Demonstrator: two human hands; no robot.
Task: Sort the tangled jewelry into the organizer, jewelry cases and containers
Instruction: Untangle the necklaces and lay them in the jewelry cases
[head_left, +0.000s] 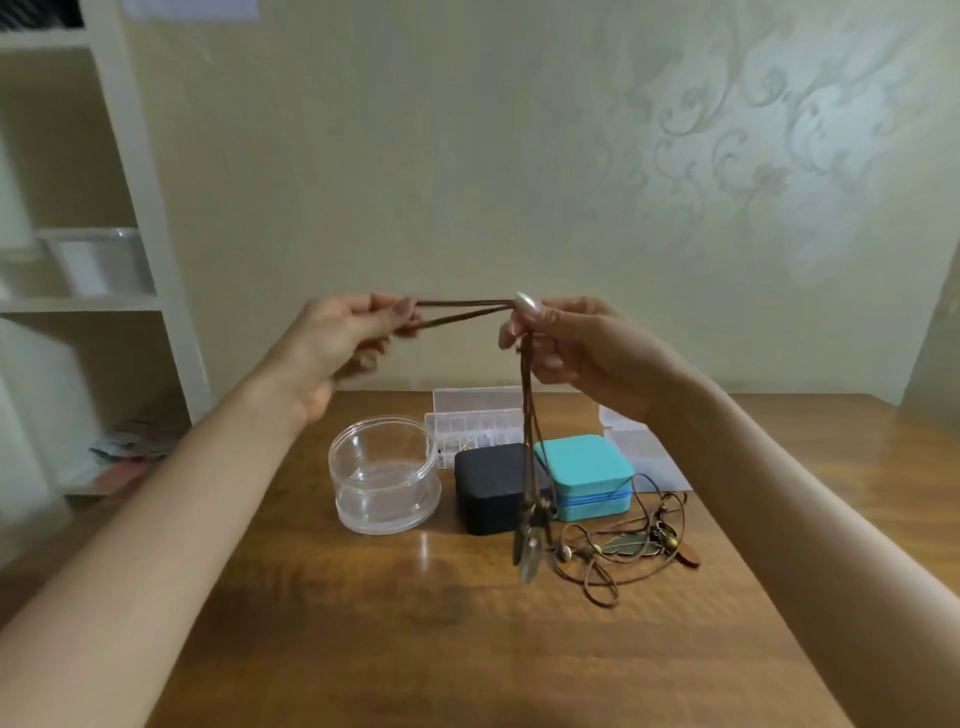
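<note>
Working over a brown wooden tabletop (363, 623), white open shelving (130, 156) off its left edge. Lined up across the middle: a clear round plastic container (384, 475), seemingly empty; a black square jewelry case (491, 488), closed; a teal square zip-up case (584, 475), closed. Behind those, toward the far edge, a clear plastic compartment organizer (478, 421) holding a few small pieces too tiny to identify, plus small clear plastic boxes (644, 447) toward the right. Judged early in the job: nothing visible in the round container, both cases shut, and a tangle of brown cord necklaces with metal pendants (623, 545) lying on the tabletop just right of and in front of the teal case. Held high above the cases, one brown cord necklace (462, 309), stretched level between both raised hands, then dropping straight down to dark elongated pendants (525, 553) dangling in front of the black case; whether fully free of the tangle, impossible to tell. Yet to be coiled and stowed, along with everything in the tangle. Left hand (343, 343): fingers (402, 312) curled, thumb and fingertips pinching the cord's looped end. Right hand (566, 343): thumb and forefinger pinched on the cord at the downward bend, remaining fingers loosely curled beside the hanging strands.
</note>
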